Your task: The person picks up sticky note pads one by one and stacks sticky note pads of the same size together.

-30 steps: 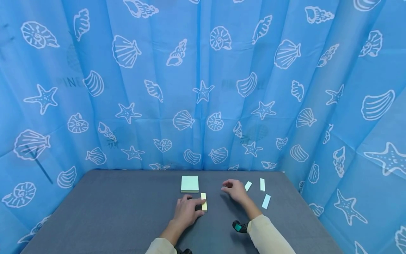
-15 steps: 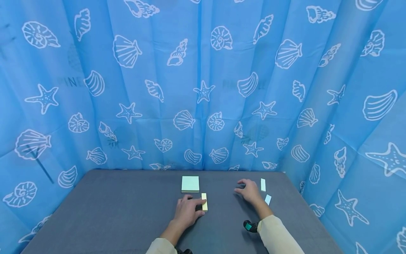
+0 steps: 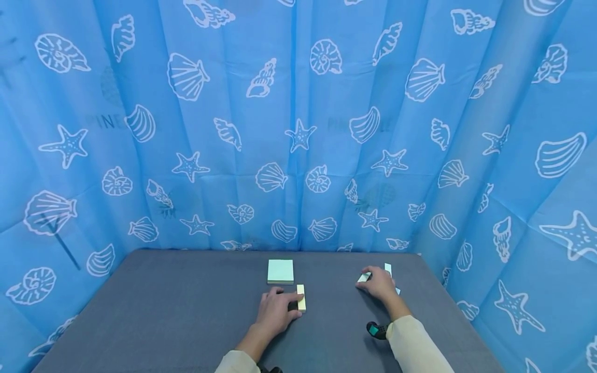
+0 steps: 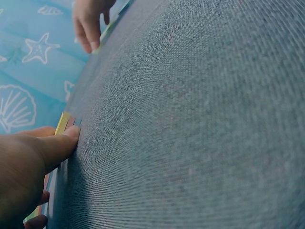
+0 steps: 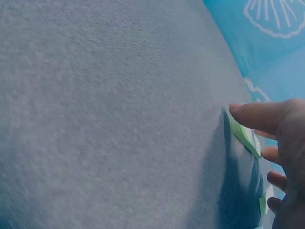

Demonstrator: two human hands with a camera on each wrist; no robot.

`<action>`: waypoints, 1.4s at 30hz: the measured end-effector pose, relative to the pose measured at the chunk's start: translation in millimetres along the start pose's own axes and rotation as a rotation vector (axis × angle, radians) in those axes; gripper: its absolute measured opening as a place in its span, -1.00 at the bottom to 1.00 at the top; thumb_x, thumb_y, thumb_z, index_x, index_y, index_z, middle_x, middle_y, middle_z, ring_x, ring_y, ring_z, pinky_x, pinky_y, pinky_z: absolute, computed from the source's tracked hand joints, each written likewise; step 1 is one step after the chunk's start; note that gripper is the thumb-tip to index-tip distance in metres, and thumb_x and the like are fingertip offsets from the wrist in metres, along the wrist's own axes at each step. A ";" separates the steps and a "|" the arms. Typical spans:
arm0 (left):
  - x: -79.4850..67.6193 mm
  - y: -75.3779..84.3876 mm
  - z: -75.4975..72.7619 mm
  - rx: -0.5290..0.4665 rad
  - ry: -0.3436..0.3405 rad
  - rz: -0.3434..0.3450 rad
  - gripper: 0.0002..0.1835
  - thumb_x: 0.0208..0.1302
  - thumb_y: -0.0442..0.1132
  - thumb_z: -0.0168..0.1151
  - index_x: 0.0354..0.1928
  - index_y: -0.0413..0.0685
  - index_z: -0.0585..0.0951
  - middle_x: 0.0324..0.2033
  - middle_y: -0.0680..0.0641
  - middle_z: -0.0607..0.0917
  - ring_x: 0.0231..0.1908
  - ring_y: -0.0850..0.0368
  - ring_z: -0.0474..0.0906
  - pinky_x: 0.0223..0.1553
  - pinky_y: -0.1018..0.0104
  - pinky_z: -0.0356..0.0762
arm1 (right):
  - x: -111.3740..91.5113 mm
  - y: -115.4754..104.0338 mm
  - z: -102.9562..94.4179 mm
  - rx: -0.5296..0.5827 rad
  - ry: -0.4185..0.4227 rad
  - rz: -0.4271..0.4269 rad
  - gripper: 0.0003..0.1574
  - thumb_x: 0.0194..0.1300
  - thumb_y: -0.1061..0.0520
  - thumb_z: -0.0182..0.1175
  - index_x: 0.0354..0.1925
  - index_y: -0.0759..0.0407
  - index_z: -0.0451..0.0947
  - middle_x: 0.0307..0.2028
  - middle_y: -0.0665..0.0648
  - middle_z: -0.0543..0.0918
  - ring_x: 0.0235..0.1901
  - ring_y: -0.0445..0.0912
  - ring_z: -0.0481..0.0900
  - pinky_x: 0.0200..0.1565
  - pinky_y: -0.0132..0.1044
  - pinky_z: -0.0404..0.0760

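Note:
My left hand pinches a narrow stack of sticky note pads on the grey table. Its top is pale yellow, and layers of other colours show along its side in the left wrist view. At the right, my right hand has its thumb and index finger at the two sides of a small pale green sticky note pad. In the right wrist view this green pad lies low by the cloth, the thumb along its near end. Two more narrow pads are partly hidden behind that hand, one of them white-looking.
A square pale green sticky note stack lies behind the left hand. The grey cloth-covered table ends at a blue shell-patterned curtain at the back and sides.
My right hand has moved right to the nearest small pad and closed finger and thumb on it, turning it slightly. The left hand has stayed on the narrow stack.

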State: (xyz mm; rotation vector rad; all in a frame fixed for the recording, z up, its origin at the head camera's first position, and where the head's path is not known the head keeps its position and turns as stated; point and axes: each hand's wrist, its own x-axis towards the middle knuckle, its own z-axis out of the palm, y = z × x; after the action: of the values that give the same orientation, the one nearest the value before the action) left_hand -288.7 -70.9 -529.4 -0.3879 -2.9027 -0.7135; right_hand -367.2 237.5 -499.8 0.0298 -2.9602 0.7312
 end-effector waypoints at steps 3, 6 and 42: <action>-0.4 0.5 1.1 -0.002 -0.001 0.004 -0.54 0.09 0.03 0.45 0.09 0.42 0.66 0.00 0.11 0.66 0.16 -0.06 0.39 0.04 -0.07 0.32 | 0.6 3.7 -1.5 -0.009 -0.011 0.010 -0.45 0.11 0.02 0.42 0.02 0.25 0.60 0.05 0.37 0.59 0.08 0.30 0.45 0.00 0.28 0.29; -0.9 1.0 2.4 -0.010 -0.011 0.000 -0.54 0.08 0.03 0.45 0.09 0.42 0.66 0.00 0.10 0.66 0.16 -0.07 0.39 0.04 -0.08 0.32 | 0.2 5.7 -2.9 -0.013 -0.023 0.028 -0.45 0.11 0.02 0.42 0.02 0.26 0.59 0.03 0.36 0.60 0.07 0.29 0.47 0.01 0.29 0.29; -2.0 1.2 -0.1 -0.013 0.005 -0.003 -0.55 0.08 0.01 0.46 0.08 0.39 0.67 0.02 0.03 0.65 0.16 -0.12 0.39 0.03 -0.14 0.33 | -27.2 -5.3 12.0 -0.172 0.073 -0.273 -0.62 0.02 -0.03 0.46 -0.20 0.12 0.68 -0.18 0.13 0.69 -0.10 0.15 0.52 -0.03 0.17 0.36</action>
State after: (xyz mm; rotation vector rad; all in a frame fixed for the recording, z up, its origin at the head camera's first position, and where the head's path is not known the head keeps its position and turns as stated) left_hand -286.4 -70.3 -529.2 -0.3828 -2.8961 -0.7327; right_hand -341.0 227.1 -510.5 0.3776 -2.8562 0.4319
